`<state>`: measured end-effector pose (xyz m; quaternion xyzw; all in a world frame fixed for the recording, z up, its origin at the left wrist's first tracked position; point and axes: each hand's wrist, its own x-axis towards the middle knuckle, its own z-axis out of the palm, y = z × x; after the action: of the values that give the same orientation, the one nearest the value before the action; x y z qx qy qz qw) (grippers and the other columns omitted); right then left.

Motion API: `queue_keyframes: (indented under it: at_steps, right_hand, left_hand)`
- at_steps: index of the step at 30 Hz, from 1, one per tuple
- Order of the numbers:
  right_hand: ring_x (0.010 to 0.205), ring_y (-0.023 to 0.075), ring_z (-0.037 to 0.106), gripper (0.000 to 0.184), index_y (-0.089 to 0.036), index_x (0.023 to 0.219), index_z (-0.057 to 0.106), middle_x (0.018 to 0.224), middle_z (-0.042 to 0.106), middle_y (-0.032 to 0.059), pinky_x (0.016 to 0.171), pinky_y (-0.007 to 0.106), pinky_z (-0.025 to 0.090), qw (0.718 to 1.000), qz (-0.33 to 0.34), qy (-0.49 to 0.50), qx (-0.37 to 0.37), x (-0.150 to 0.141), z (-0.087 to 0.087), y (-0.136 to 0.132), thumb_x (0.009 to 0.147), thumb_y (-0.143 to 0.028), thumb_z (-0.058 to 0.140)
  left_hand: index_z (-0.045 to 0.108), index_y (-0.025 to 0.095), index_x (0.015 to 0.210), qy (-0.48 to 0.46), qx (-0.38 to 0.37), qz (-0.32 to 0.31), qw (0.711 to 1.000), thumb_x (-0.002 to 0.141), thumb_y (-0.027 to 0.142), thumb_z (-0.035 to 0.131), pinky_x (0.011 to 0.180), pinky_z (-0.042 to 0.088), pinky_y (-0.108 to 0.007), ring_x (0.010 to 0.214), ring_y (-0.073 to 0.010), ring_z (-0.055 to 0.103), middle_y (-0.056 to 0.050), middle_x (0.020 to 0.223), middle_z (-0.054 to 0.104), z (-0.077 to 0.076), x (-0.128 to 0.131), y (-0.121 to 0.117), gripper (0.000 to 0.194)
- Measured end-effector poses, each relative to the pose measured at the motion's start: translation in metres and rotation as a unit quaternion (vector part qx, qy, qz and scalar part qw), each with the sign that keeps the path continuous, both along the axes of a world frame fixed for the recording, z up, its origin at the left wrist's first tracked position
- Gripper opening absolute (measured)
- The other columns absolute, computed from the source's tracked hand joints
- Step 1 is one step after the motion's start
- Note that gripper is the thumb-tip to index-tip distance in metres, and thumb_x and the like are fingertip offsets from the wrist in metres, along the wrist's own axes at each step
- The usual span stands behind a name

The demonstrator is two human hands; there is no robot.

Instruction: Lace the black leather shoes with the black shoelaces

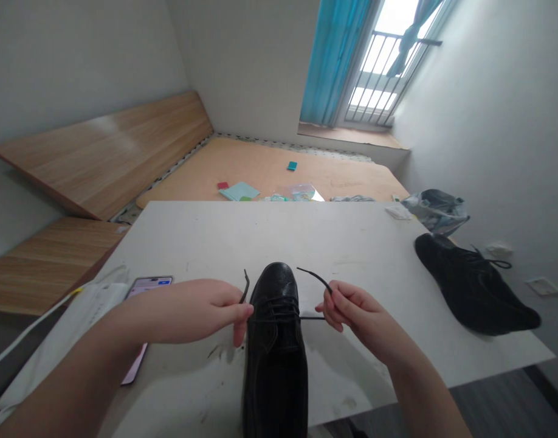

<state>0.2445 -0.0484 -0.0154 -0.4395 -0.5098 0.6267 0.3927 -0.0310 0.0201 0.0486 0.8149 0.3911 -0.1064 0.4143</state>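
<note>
The left hand [201,310] and the right hand [356,310] each pinch one end of a black shoelace [314,275]. Both hands are shut on the lace, though the left fingers hide it a bit, so that grip is harder to see. The lace goes through a black leather shoe [275,347], which sits between the hands at 6 o'clock on a white table [242,243]. Another black shoe [470,286] lies at 2 o'clock from it. A phone [146,289] lies at 9 o'clock, partly under the left arm.
</note>
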Motion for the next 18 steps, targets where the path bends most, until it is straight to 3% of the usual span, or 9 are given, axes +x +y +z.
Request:
queue_keyframes:
  at_steps: [2,4,7,9,11,13,15,18]
  right_hand:
    - [0.058,0.0153,0.041,0.034,-0.021,0.093,0.061,0.061,0.04,-0.0051,0.078,0.038,0.043,0.994,-0.023,-0.105,0.008,0.003,-0.004,0.002,0.097,-0.053,0.049]
    - [0.066,0.0189,0.048,0.035,-0.022,0.116,0.06,0.072,0.049,-0.0004,0.075,0.039,0.044,0.965,-0.075,-0.249,0.043,0.004,-0.006,0.003,0.098,-0.05,0.047]
    - [0.095,0.028,0.054,0.039,-0.025,0.134,0.052,0.105,0.057,0.0099,0.09,0.049,0.042,0.887,-0.132,-0.411,0.164,0.003,-0.004,0.001,0.097,-0.038,0.05]
    - [0.118,0.0317,0.045,0.036,-0.03,0.133,0.053,0.124,0.052,0.0114,0.102,0.052,0.036,0.861,-0.084,-0.44,0.242,-0.002,0.001,-0.003,0.097,-0.032,0.052]
    - [0.127,0.0311,0.038,0.025,-0.031,0.12,0.06,0.132,0.048,0.0089,0.104,0.05,0.037,0.859,-0.004,-0.433,0.272,-0.01,0.008,-0.007,0.096,-0.027,0.055]
    - [0.121,0.0289,0.041,0.011,-0.027,0.104,0.061,0.125,0.051,0.0079,0.1,0.046,0.041,0.869,0.043,-0.413,0.27,-0.018,0.012,-0.011,0.096,-0.02,0.056]
    - [0.112,0.0266,0.046,0.01,-0.024,0.093,0.056,0.112,0.055,0.007,0.095,0.043,0.043,0.88,0.048,-0.392,0.263,-0.025,0.013,-0.012,0.095,-0.014,0.055]
    - [0.098,0.0228,0.05,0.013,-0.022,0.085,0.052,0.096,0.057,0.0037,0.086,0.038,0.044,0.91,0.03,-0.344,0.231,-0.028,0.009,-0.01,0.095,-0.014,0.054]
  left_hand:
    - [0.074,0.025,0.072,0.018,0.014,0.005,1.0,0.096,0.047,0.041,0.072,0.042,-0.029,0.078,-0.0231,0.065,-0.003,0.08,0.071,-0.003,-0.002,0.003,0.046]
    - [0.072,0.024,0.076,0.045,0.059,0.03,0.997,0.095,0.054,0.041,0.066,0.041,-0.029,0.074,-0.0242,0.064,-0.004,0.077,0.071,-0.008,-0.005,0.006,0.047]
    - [0.068,0.022,0.1,0.111,0.177,0.132,0.969,0.093,0.059,0.04,0.067,0.043,-0.034,0.077,-0.0292,0.066,-0.009,0.085,0.072,-0.015,-0.011,0.005,0.047]
    - [0.061,0.019,0.118,0.089,0.261,0.149,0.95,0.094,0.054,0.044,0.078,0.045,-0.039,0.095,-0.0328,0.065,-0.013,0.105,0.071,-0.017,-0.012,0.0,0.045]
    - [0.059,0.023,0.122,0.015,0.288,0.088,0.953,0.095,0.046,0.049,0.091,0.042,-0.04,0.109,-0.0302,0.061,-0.01,0.119,0.067,-0.018,-0.007,-0.007,0.037]
    - [0.063,0.026,0.108,-0.032,0.258,0.007,0.966,0.095,0.039,0.055,0.091,0.041,-0.036,0.105,-0.0258,0.061,-0.004,0.113,0.067,-0.018,0.003,-0.015,0.021]
    - [0.064,0.023,0.092,-0.028,0.229,-0.049,0.972,0.092,0.03,0.062,0.084,0.041,-0.034,0.095,-0.024,0.062,-0.002,0.099,0.068,-0.019,0.015,-0.022,0.007]
    - [0.061,0.02,0.083,-0.019,0.216,-0.088,0.972,0.095,0.02,0.055,0.081,0.04,-0.034,0.086,-0.0224,0.063,-0.002,0.088,0.068,-0.023,0.03,-0.027,0.013]
